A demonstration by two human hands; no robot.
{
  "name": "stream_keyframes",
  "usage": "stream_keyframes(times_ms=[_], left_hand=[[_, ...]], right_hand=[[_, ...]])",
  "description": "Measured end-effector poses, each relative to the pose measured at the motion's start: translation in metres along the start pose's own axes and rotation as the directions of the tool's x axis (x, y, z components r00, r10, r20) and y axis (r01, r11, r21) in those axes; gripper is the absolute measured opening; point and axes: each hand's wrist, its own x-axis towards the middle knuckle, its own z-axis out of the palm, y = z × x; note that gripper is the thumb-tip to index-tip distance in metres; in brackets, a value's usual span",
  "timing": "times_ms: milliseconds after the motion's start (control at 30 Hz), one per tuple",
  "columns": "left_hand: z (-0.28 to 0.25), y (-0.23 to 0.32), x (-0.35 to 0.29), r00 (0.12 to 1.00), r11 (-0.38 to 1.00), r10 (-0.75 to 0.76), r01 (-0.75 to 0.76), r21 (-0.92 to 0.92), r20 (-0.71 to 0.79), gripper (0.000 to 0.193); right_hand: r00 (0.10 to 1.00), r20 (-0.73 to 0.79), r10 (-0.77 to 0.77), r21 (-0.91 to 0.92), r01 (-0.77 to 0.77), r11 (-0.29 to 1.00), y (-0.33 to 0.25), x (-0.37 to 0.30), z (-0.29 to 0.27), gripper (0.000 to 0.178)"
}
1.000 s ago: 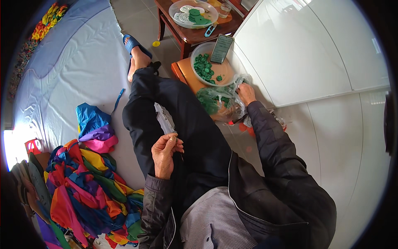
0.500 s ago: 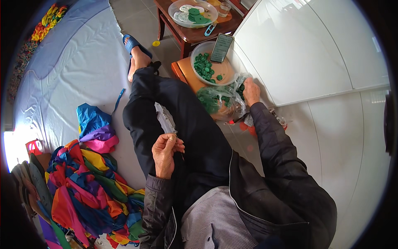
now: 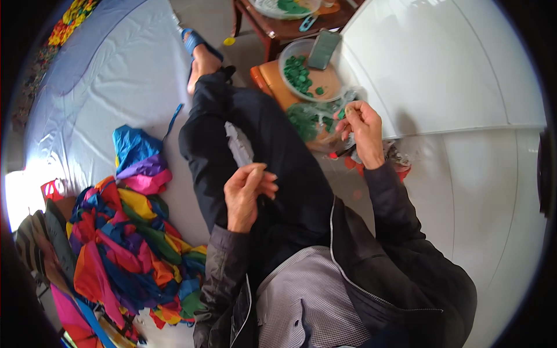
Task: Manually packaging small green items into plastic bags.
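My right hand (image 3: 366, 134) is raised beside the clear plastic bag (image 3: 316, 124) of green pieces, thumb and fingers pinching a small green plastic piece (image 3: 342, 114). Over my lap, my left hand (image 3: 243, 200) is closed, thumb against the forefinger; whatever it holds is too small to make out. A crumpled whitish strip (image 3: 238, 144) lies on my thigh just beyond it. Past the bag sits a clear round tub (image 3: 332, 87) with a heap of small round green pieces (image 3: 296, 74), and a phone (image 3: 324, 50) leans on its rim.
The tub and bag rest on an orange-brown stool (image 3: 268, 79). Behind it, a brown wooden stool (image 3: 278, 29) carries a second tub (image 3: 264, 6) and a blue tool (image 3: 308, 23). Multicoloured cloth (image 3: 133, 249) is piled at left on a pale sheet (image 3: 98, 93). White panels (image 3: 429, 64) stand at right.
My right hand has come up out of the plastic bag and back toward me, now with a green piece in its fingertips. My left hand stays pinched over my lap. The view has shifted slightly.
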Motion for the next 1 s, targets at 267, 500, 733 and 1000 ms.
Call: stream_keyframes(times_ms=[267,500,733,1000], left_hand=[[0.027,0.005,-0.004,0.981,0.977,0.193,-0.19,0.098,-0.021,0.019],[0.032,0.001,-0.006,0.947,0.909,0.315,-0.28,0.309,-0.066,0.019],[0.016,-0.005,-0.012,0.878,0.704,0.479,-0.384,0.597,-0.001,0.018],[0.005,-0.008,-0.007,0.986,0.976,0.165,-0.163,0.146,0.003,0.022]], right_hand=[[0.966,0.259,-0.01,0.029,0.002,1.0,-0.012,-0.05,0.093,0.011],[0.922,0.266,-0.28,-0.375,0.366,0.852,0.0,-0.073,0.123,0.006],[0.912,0.213,-0.352,-0.396,0.41,0.822,0.005,-0.091,0.14,0.007],[0.91,0.276,-0.31,-0.252,0.38,0.89,0.012,-0.082,0.131,0.007]])
